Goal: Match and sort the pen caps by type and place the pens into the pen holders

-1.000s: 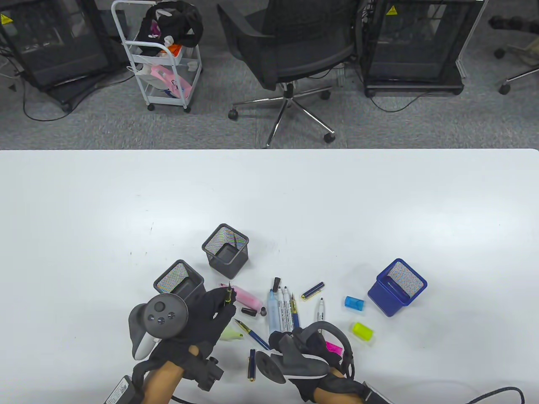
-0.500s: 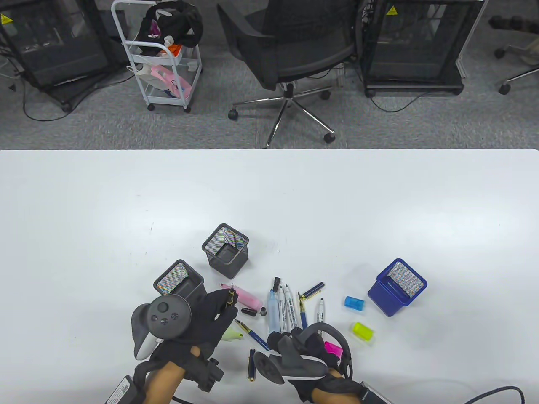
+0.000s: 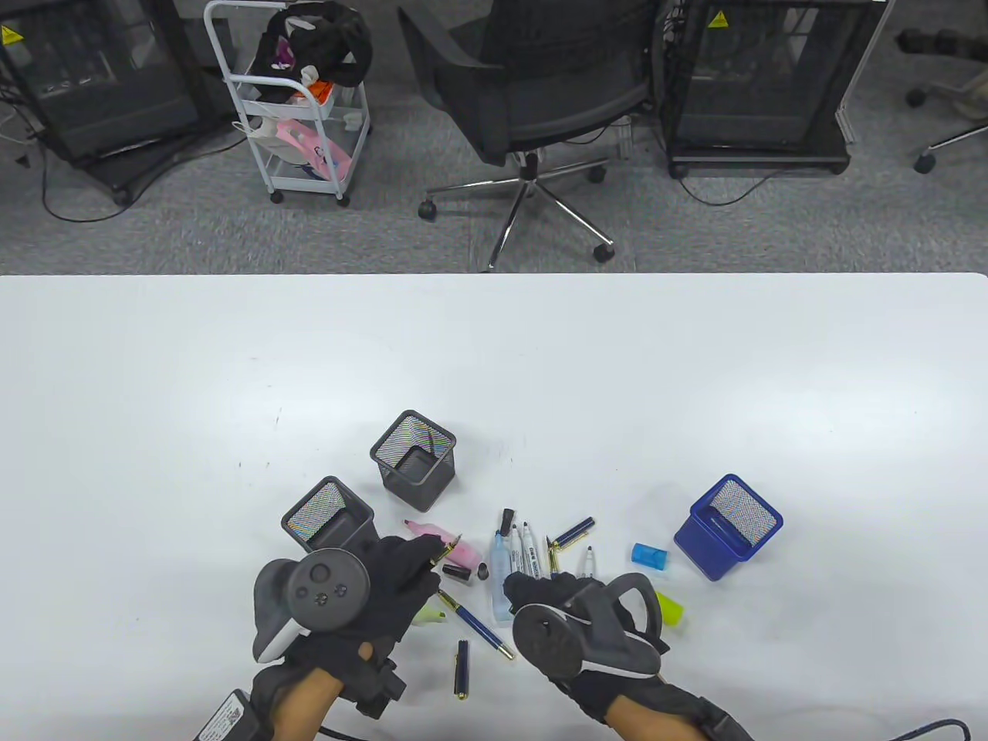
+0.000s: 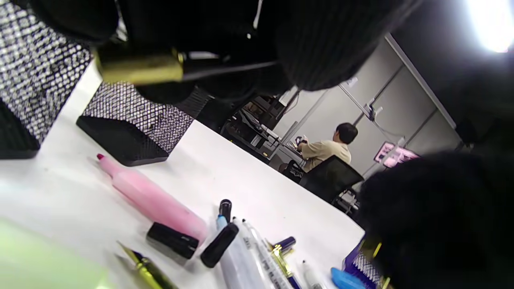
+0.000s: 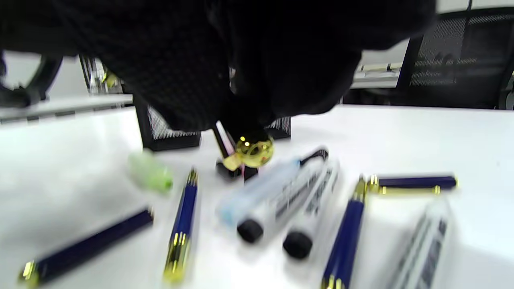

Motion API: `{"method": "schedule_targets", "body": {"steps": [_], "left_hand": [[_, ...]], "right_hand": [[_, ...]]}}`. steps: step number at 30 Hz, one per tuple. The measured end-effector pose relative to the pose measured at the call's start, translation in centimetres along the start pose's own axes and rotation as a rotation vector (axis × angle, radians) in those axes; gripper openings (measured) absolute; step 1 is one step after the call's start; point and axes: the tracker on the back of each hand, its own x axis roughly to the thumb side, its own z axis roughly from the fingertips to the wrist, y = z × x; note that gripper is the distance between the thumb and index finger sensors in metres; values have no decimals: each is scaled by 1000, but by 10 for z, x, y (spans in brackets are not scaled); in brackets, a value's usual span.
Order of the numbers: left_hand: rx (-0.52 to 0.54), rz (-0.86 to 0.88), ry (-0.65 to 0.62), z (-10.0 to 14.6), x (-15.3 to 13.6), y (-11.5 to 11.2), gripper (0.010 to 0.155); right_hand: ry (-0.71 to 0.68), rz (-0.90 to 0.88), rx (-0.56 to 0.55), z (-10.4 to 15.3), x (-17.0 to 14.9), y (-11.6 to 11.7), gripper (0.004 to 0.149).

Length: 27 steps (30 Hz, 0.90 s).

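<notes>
Holders (image 3: 414,457) near the table's front edge look empty, and pens (image 3: 522,559) and caps (image 3: 649,556) lie loose beside them: sorting has barely begun. Left hand (image 3: 386,590) pinches a gold-tipped pen (image 3: 445,551); right hand (image 3: 575,610) seems to grip a gold-ended cap (image 5: 253,151), though blur hides it.

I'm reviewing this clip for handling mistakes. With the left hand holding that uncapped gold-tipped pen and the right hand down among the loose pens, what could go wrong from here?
The left hand holds the gold-tipped pen with its nib bare, close above the pink highlighter; it could mark that or the glove.

The right hand sits among crowded white markers; closing on one might nudge or roll its neighbours.

The small black caps lie loose between both hands and may get knocked aside.
</notes>
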Motion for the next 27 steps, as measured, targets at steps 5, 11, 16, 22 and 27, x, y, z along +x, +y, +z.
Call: {"method": "schedule_targets", "body": {"steps": [5, 11, 16, 22, 27], "left_hand": [[-29, -183, -68, 1, 17, -5, 48], [-63, -335, -141, 3, 33, -13, 47], [-76, -365, -154, 3, 35, -14, 47], [-88, -445, -194, 4, 41, -16, 47], [-116, -462, -210, 5, 44, -19, 47]], "right_hand": [[-37, 16, -91, 6, -8, -12, 64], [-100, 62, -67, 6, 1, -9, 63], [-123, 92, -43, 5, 7, -5, 63], [-155, 107, -37, 4, 16, -2, 63], [-165, 116, -24, 4, 18, -1, 63]]}}
